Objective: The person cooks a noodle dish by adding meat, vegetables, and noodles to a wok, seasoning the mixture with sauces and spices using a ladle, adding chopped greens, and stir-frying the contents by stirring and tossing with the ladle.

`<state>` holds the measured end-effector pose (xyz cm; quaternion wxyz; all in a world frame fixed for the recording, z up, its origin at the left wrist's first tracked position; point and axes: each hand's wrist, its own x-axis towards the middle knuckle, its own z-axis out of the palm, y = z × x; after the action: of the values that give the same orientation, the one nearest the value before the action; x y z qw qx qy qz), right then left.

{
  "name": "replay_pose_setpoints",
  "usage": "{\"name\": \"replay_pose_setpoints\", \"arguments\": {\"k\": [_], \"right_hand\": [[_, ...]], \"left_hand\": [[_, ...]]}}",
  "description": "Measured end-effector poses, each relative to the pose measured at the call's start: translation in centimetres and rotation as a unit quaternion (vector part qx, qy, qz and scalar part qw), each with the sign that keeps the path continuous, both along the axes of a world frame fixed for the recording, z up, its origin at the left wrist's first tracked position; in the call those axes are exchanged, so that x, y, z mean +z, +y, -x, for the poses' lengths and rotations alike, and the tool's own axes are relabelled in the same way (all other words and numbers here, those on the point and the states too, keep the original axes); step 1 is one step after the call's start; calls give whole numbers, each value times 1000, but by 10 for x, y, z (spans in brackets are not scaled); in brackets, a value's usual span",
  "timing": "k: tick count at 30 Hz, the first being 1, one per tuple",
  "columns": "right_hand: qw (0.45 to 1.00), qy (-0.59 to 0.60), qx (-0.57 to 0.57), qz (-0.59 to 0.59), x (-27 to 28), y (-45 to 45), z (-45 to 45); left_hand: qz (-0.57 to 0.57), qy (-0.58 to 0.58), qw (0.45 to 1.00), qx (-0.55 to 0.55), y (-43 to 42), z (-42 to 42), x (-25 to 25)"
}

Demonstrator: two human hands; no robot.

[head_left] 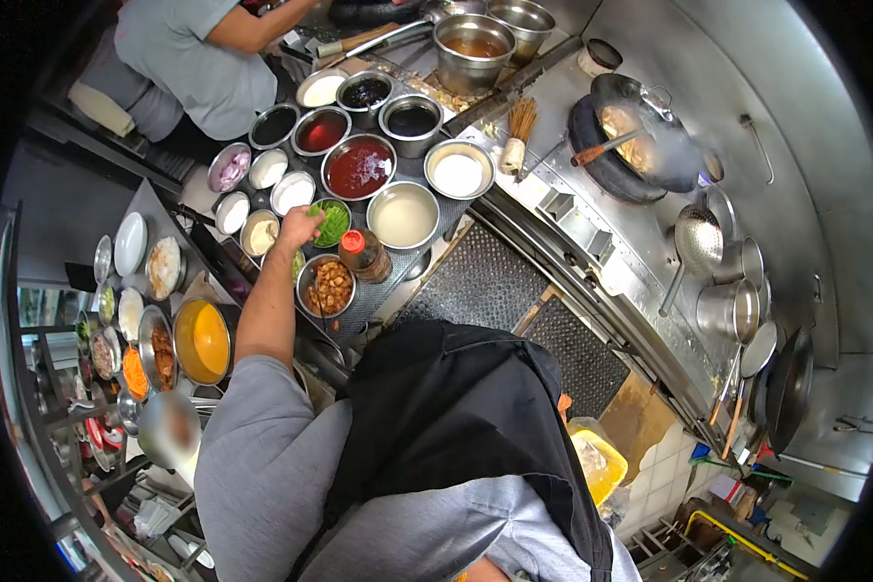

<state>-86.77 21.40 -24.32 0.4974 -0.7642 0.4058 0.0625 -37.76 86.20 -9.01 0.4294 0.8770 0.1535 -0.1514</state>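
"Where's your left hand?"

"I have my left hand (pixel 301 227) reaching out over the near left rim of a small round metal bowl (pixel 350 231) of bright green shredded greens (pixel 333 223). The fingers are curled and nearly together, with green bits at the tips. I can't tell whether they pinch a portion or only touch it."

"And your right hand?"

"I can't make it out, so I can't say how its fingers stand."

"What sits around the greens?"

"A brown-filled clear bottle with a red cap (pixel 367 260) stands upright just beside them, on the side nearer me. Next to that is a metal bowl of browned, chunky pieces (pixel 333 286). Left of my hand is a small metal bowl of creamy paste (pixel 262 235); on the far side sits a wide metal bowl of glossy deep-red sauce (pixel 359 167); to the right, a metal bowl of cloudy pale liquid (pixel 403 215)."

"Which step would you call this?"

"I judge it the reach into the greens, at fingertip contact."

"What does the next move call for?"

"A firm, light pinch if the greens are to come up, I'd say, then a straight lift, with the wrist clear of the creamy paste and the knuckles clear of the red cap."
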Motion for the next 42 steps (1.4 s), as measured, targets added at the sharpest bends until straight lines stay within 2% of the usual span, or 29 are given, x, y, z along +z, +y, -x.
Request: {"name": "replay_pose_setpoints", "arguments": {"k": [5, 8, 11, 14, 20, 23, 26, 29, 32, 34, 35, 38, 39, 40, 41, 42], "right_hand": [[996, 4, 37, -76, 14, -18, -23], [994, 37, -30, -99, 33, -12, -40], [996, 27, -66, -58, 46, 0, -50], [992, 30, -73, -103, 41, 1, -51], [999, 5, 12, -45, 19, -9, -43], [996, 55, -12, -62, 17, -13, -48], [990, -24, -59, -123, 9, -12, -54], [990, -17, -32, -134, 13, -18, -61], [991, 28, -65, -117, 34, -12, -76], [989, 23, -35, -142, 12, -28, -71], [987, 21, -22, -155, 0, -34, -67], [981, -26, -116, -156, 21, -17, -74], [985, -30, -82, -150, 22, -21, -74], [988, -36, -53, -142, 8, -36, -69], [990, -41, -27, -134, 1, -44, -63], [996, 10, -29, -87, 31, -39, -74]], "left_hand": [[-8, -20, 1000, 9, -2, -2, -3], [17, -11, 1000, 18, 4, -6, -12], [22, -12, 999, 44, 3, -4, -8], [11, 4, 1000, 29, 1, 1, 3], [14, -11, 996, 84, -1, 5, 9], [27, -20, 995, 92, -2, 6, 4], [55, 1, 997, 53, 4, 4, -2], [60, -6, 997, 57, -3, 7, 8], [69, 10, 996, 56, 3, 4, 2], [80, -7, 992, 94, 1, 6, 4], [84, -15, 990, 112, 0, 8, 6], [108, 16, 987, 115, 5, 9, 26], [166, -11, 975, 145, 12, 11, 21], [151, 4, 981, 123, 6, 14, 49], [217, -16, 970, 106, 11, 14, 56], [229, -25, 967, 109, 9, 11, 72]]}}
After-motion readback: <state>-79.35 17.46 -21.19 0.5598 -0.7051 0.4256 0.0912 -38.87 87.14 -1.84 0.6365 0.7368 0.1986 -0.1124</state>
